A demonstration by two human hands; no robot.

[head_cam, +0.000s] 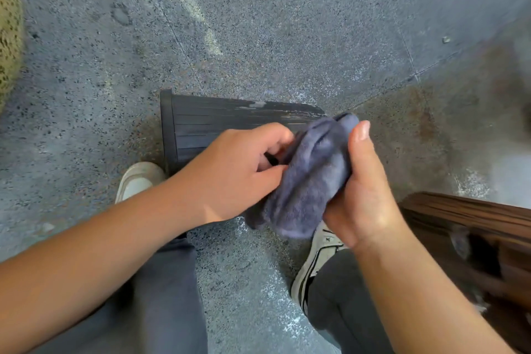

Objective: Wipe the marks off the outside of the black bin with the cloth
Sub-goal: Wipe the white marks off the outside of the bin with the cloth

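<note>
Both hands bunch grey cloth [307, 178] between them: left hand [238, 172] pinches its edge, right hand [362, 192] curls round it. Black bin [201, 123] lies on floor [258, 23] beyond, white marks on upper side.
</note>
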